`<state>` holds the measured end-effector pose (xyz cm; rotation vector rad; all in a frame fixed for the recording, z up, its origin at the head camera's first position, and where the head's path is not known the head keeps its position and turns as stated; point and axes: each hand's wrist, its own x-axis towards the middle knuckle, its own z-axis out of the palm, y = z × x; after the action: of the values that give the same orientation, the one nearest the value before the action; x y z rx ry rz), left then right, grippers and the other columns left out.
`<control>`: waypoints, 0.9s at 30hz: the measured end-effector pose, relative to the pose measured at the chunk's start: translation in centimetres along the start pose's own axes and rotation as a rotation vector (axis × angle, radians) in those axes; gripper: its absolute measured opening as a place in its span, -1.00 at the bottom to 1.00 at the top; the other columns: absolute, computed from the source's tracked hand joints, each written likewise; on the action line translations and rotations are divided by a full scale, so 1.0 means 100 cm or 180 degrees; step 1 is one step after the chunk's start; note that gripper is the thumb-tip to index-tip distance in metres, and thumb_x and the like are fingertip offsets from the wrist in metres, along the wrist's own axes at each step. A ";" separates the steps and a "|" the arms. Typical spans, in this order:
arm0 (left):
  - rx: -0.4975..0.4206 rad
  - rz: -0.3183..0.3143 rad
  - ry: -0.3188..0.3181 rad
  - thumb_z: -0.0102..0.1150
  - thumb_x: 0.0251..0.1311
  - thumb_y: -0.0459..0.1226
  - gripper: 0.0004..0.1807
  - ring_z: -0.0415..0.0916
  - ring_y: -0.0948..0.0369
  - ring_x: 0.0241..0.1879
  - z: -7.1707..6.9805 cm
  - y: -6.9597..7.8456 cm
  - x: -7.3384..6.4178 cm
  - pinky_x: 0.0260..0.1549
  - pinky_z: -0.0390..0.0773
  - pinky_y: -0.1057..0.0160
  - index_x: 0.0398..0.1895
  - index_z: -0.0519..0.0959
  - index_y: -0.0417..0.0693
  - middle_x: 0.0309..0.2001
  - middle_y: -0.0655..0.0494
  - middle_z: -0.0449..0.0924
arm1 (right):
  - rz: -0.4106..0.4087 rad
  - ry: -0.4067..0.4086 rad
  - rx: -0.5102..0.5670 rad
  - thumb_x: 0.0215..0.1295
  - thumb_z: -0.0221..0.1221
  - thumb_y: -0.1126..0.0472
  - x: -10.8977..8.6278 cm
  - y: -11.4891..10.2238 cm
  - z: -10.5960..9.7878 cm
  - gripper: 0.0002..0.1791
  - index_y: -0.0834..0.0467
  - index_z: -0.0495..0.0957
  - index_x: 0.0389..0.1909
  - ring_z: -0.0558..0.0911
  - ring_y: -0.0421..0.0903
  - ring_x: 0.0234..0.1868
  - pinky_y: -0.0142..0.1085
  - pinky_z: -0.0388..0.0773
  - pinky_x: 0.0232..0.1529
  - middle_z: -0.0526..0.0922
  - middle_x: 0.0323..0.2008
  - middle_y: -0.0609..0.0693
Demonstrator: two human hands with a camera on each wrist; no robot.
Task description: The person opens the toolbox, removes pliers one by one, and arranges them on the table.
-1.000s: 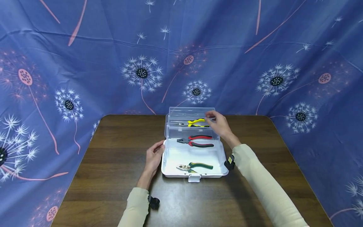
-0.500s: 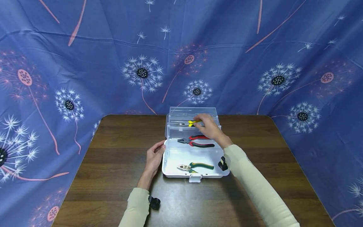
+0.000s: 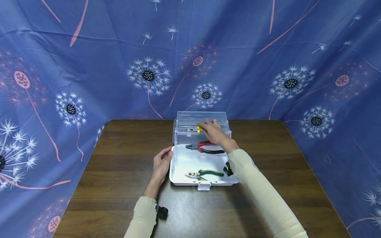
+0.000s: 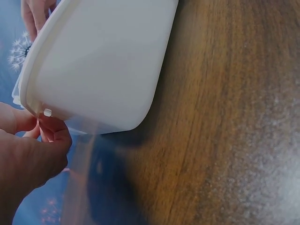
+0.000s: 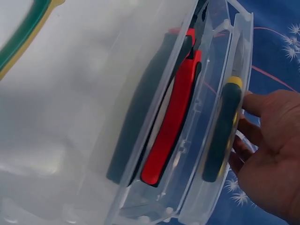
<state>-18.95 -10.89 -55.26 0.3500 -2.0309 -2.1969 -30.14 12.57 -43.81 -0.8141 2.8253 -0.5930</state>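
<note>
A white toolbox [image 3: 180,165] with clear fold-out trays stands open on the table. My left hand [image 3: 161,165] pinches its left rim between thumb and fingers, at the corner in the left wrist view. My right hand [image 3: 215,132] reaches over the rear tray, fingers curled at the handles of the yellow-and-black long-nose pliers [image 3: 199,129], and covers most of them. The right wrist view shows a dark handle [image 5: 220,136] through the clear wall, fingers right behind it. Red-and-black combination pliers [image 3: 211,151] lie in the middle tray. Green-handled pliers [image 3: 212,173] lie in the box's bottom.
The brown wooden table [image 3: 119,172] carries the box near its back edge. Behind it hangs a blue dandelion-print cloth [image 3: 238,59]. A white latch [image 3: 203,187] sticks out at the box's front.
My right hand has moved left from the handle ends of the yellow pliers, over the rear tray, and now hides most of their handles. My left hand stays at the box rim.
</note>
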 end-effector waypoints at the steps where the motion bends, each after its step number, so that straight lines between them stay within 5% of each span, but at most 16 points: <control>1: -0.0014 0.0012 0.0002 0.15 0.44 -0.40 -0.65 0.56 0.25 -0.07 0.000 0.000 0.000 -0.13 0.54 0.47 0.23 0.57 -0.36 0.10 -0.27 0.62 | -0.0001 -0.0001 -0.0001 0.63 -0.01 0.23 0.000 -0.001 0.000 -0.55 0.22 0.41 0.44 0.24 0.28 0.40 0.17 0.14 0.38 0.45 0.39 0.22; 17: -0.0086 -0.0004 0.0046 0.12 0.46 -0.42 -0.64 0.55 0.24 -0.07 0.002 0.005 -0.003 -0.13 0.53 0.49 0.24 0.54 -0.42 0.12 -0.31 0.59 | -0.0222 0.0467 -0.0253 0.51 0.18 0.25 -0.001 -0.003 0.003 -0.63 0.23 0.59 0.26 0.38 0.17 0.10 0.01 0.30 0.10 0.56 0.09 0.21; 27: -0.0038 -0.0033 0.0100 0.14 0.45 -0.40 -0.66 0.57 0.21 -0.05 0.004 0.002 -0.002 -0.12 0.54 0.47 0.22 0.59 -0.33 0.11 -0.23 0.61 | -0.0487 0.0830 -0.0450 0.49 0.22 0.23 -0.005 0.002 0.006 -0.74 0.22 0.61 0.10 0.62 0.14 0.05 0.13 0.40 0.20 0.69 -0.05 0.13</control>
<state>-18.83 -10.50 -55.05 0.3919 -2.0037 -2.1943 -29.61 12.80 -44.44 -1.0574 3.0899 -0.5618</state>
